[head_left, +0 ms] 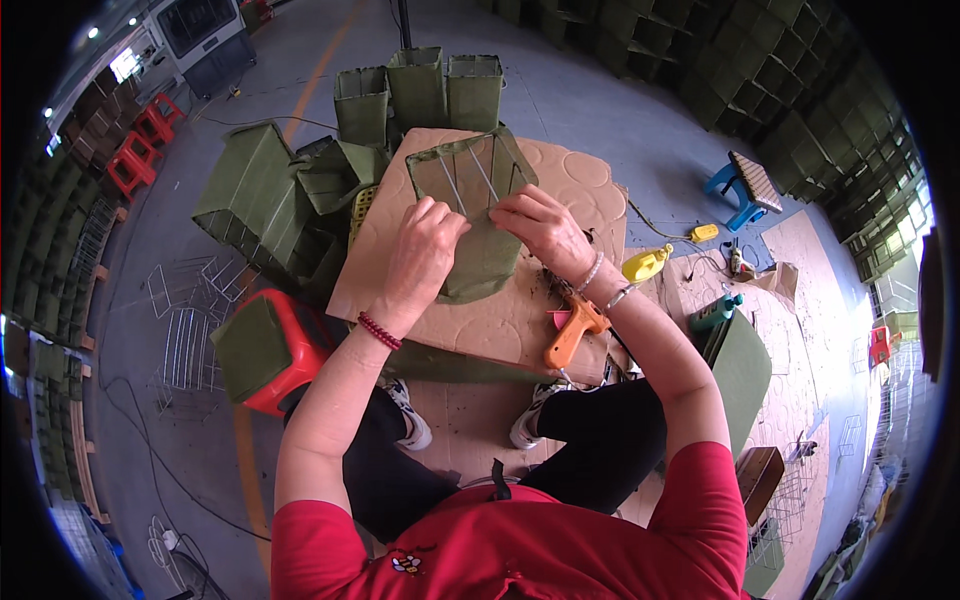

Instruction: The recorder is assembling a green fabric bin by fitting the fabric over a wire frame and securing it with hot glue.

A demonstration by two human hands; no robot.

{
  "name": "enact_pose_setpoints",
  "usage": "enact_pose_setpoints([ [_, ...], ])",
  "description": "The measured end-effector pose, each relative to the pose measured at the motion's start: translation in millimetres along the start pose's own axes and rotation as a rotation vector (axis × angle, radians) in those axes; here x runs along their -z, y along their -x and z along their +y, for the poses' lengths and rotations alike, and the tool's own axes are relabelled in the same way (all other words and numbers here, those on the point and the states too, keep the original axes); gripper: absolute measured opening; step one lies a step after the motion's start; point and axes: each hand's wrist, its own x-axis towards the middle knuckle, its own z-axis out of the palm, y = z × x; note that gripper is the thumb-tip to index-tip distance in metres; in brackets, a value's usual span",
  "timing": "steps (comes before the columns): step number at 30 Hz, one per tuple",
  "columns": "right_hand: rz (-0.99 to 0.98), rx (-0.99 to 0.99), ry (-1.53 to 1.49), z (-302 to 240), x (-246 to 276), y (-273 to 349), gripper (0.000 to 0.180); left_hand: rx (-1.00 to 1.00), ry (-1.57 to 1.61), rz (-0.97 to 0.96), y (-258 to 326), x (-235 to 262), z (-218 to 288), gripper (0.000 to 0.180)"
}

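In front of me a green fabric-covered wire basket point(485, 268) lies tilted on a cardboard sheet point(385, 265), its open mouth facing away and thin metal wires showing inside. My left hand point(428, 250) is closed in a pinch at its left near edge, a red bead bracelet on the wrist. Opposite it, my right hand point(545, 232) pinches the fabric's upper right edge; the exact spot under the fingertips is hidden. Close below my right forearm lies an orange glue gun point(572, 338) on the cardboard.
Finished-looking green baskets point(416, 85) stand beyond the table, with more point(255, 195) piled left. A red stool point(290, 350) bears green fabric. Bare wire frames point(190, 345) lie on the floor. To the right are a yellow bottle point(647, 263), a green bottle point(715, 312) and a blue stool point(742, 190).
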Motion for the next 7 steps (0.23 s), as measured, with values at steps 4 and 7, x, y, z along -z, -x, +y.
enact_pose_setpoints([
  [4,-0.123,-0.019,-0.07,11,-3,-9,0.025,0.019,0.031,-0.089,-8,0,-8,0.007],
  [7,-0.229,-0.027,-0.107,13,0,-16,0.026,0.069,0.096,-0.162,-12,13,-10,0.009],
])
